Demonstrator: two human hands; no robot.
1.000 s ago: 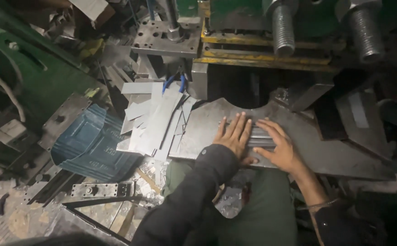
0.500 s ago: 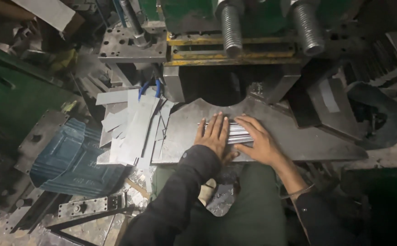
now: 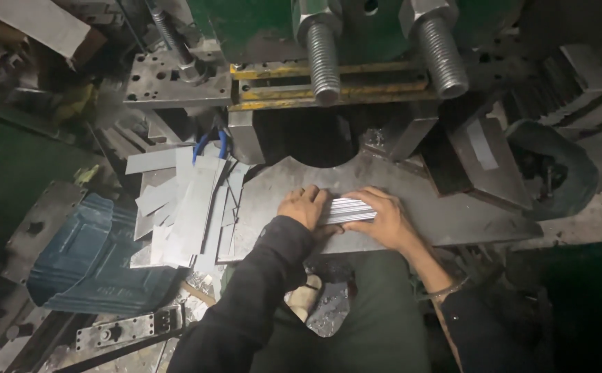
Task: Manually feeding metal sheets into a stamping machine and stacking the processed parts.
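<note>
A small stack of thin shiny metal strips (image 3: 348, 209) lies on the grey steel work plate (image 3: 453, 214) of a press. My left hand (image 3: 303, 207) presses against the stack's left end, fingers curled over it. The right end of the stack is gripped by my right hand (image 3: 384, 217), fingers on top. Both hands squeeze the strips together on the plate, just in front of the press's dark round opening (image 3: 301, 141).
Loose flat metal sheets (image 3: 187, 207) lie piled to the left of the plate. A dented blue-grey metal container (image 3: 90, 259) sits lower left. Two thick threaded rods (image 3: 322, 59) and green press body stand above. A dark block (image 3: 487, 166) and a round dark bin (image 3: 556, 166) are right.
The view has shifted slightly. Both hands stay on the strip stack, pressing it tighter and squarer together on the plate.
</note>
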